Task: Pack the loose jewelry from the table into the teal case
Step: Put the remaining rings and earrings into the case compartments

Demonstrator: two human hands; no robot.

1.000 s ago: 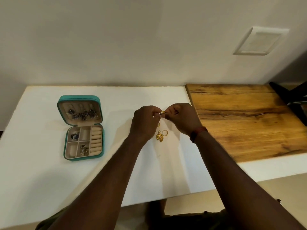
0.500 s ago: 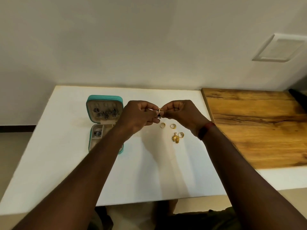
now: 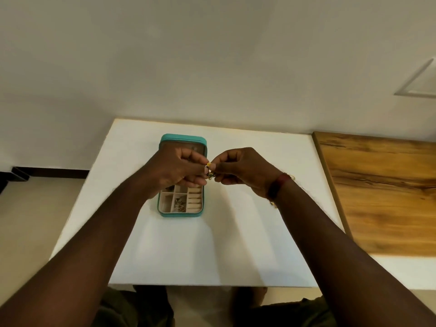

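The open teal case (image 3: 181, 214) lies on the white table (image 3: 247, 244), its lid standing at the back. Beige compartments hold silver pieces (image 3: 179, 205) and ring rolls (image 3: 194, 200). My left hand (image 3: 175, 171) hovers over the case and hides much of the lid and the upper tray. My right hand (image 3: 245, 169) meets it just right of the case. Both pinch a small gold earring (image 3: 209, 170) between their fingertips. A bit of gold jewelry (image 3: 292, 177) peeks out behind my right wrist; the other loose pieces are hidden by my right arm.
A wooden board (image 3: 387, 192) covers the table's right side. The wall rises right behind the table. The table's left edge drops to the floor (image 3: 35, 220). A red band (image 3: 278, 186) circles my right wrist.
Both hands, still pinching the gold earring, have moved left until the left hand is over the teal case. The view has swung left, and the loose rings are now hidden by my right arm.
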